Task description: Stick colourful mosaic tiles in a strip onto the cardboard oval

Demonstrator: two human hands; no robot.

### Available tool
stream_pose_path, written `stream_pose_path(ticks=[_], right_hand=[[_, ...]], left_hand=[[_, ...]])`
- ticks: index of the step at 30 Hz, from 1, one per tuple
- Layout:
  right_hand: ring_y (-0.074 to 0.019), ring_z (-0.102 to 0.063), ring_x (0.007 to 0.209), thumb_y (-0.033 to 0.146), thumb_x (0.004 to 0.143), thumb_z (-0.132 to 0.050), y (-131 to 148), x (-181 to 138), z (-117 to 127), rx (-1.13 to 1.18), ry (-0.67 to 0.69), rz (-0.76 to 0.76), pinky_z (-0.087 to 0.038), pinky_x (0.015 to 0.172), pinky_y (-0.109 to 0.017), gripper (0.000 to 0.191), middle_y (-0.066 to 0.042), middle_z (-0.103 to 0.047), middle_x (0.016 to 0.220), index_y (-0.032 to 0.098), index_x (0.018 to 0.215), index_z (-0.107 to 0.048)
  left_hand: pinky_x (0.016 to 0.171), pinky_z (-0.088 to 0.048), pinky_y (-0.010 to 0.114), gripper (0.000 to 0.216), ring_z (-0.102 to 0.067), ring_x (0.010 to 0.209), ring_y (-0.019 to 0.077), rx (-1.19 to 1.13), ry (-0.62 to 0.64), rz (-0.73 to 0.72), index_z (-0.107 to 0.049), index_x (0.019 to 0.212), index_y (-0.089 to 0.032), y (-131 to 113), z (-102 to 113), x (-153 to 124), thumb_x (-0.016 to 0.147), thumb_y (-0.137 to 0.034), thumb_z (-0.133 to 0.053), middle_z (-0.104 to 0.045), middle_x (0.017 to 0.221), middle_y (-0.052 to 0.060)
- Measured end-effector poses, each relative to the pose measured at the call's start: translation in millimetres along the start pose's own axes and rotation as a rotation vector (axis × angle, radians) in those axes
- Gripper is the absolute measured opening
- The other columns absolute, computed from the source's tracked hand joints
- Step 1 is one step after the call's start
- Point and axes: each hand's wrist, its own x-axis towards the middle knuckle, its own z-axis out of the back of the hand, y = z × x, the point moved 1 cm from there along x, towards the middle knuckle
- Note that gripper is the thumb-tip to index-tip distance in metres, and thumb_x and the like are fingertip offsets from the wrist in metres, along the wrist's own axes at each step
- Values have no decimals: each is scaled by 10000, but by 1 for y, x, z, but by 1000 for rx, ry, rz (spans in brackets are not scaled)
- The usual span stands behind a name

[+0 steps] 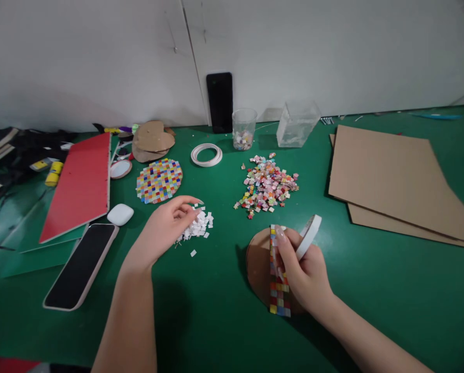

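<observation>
My left hand [169,223] hovers at a pile of small white squares [200,225]. Its thumb and index finger are stretched out slightly apart, the other fingers curled; I see nothing held between them. My right hand [307,267] is closed around what looks like a narrow white tape roll [309,237], seen edge-on. Its thumb and fingertips rest over a round cardboard disc [258,264], which bears a strip of coloured mosaic tiles [280,300] down its middle. The hand covers the disc's right part and some of the tiles.
Loose coloured tiles [268,186] lie in a heap beyond the disc. A tile-covered disc [159,180], tape rings [206,155], a plastic cup [244,129] and a clear box [297,124] stand farther back. Cardboard sheets [383,166] lie right; a phone [80,267] and red board [80,181] left.
</observation>
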Motion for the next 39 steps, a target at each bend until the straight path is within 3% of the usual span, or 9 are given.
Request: stream_pose_path(ticks=[3, 11, 21, 26, 29, 32, 34, 36, 39], right_hand=[[-85, -419, 456, 261, 951, -402, 0, 0, 0, -3, 9, -7, -361, 521, -225, 380, 59, -446, 462, 204, 575, -408], [-78, -432, 406, 361, 939, -405, 1, 1, -3, 153, 96, -144, -353, 406, -199, 373, 49, -454, 476, 195, 611, -466], [-60, -407, 327, 481, 902, -424, 1, 6, -5, 399, 239, -372, -314, 333, -175, 482, 53, -433, 400, 185, 521, -446], [-52, -394, 327, 499, 863, -485, 8, 4, -3, 559, 374, -420, -331, 331, -165, 348, 71, -469, 459, 168, 794, -564], [-37, -318, 310, 508, 870, -469, 10, 2, -1, 604, 506, -436, -281, 313, -153, 379, 96, -391, 411, 150, 794, -569], [-23, -256, 307, 506, 892, -429, 9, -1, 1, 603, 654, -437, -235, 313, -149, 425, 100, -359, 399, 139, 730, -569], [-19, -241, 306, 498, 896, -429, 8, -3, 3, 587, 707, -437, -220, 314, -152, 435, 100, -349, 402, 137, 700, -570], [-20, -240, 306, 493, 891, -444, 7, -4, 3, 576, 732, -444, -216, 317, -157, 423, 102, -346, 405, 141, 688, -562], [-41, -319, 328, 473, 879, -482, 8, -3, 2, 574, 637, -408, -281, 351, -170, 339, 90, -408, 432, 165, 752, -544]], left_hand=[[464, -371, 178, 261, -483, 499, 81, -100, 94, -17, -588, 791, -176, -9, -11, -2, 890, -372, -448, -564, 616, -18], [471, -376, 170, 250, -480, 472, 76, -200, 307, -251, -521, 944, -205, -32, -63, -19, 905, -434, -430, -493, 539, -68], [556, -408, 194, 100, -585, 643, 106, 103, -21, -685, -549, 919, -189, -26, -97, -30, 916, -224, -456, -650, 786, 8], [556, -436, 163, 94, -602, 611, 81, -113, -253, -513, -529, 850, -187, -26, -87, -27, 910, -217, -463, -651, 712, -15], [559, -447, 172, 155, -595, 600, 86, -206, -79, -411, -532, 1031, -201, -26, -82, -22, 920, -235, -430, -645, 689, -24], [517, -417, 187, 419, -538, 530, 93, -137, 198, -381, -362, 1328, -253, -27, -83, -21, 914, -196, -392, -600, 624, -54], [485, -382, 191, 475, -509, 512, 99, -59, 333, -380, -341, 1354, -274, -28, -86, -23, 893, -175, -397, -578, 612, -56], [502, -385, 198, 378, -527, 548, 106, -29, 335, -374, -460, 1259, -258, -28, -88, -25, 893, -193, -391, -599, 658, -32], [573, -421, 216, 270, -575, 639, 124, -43, 170, -345, -551, 1106, -212, -26, -88, -24, 918, -245, -360, -638, 758, 11]])
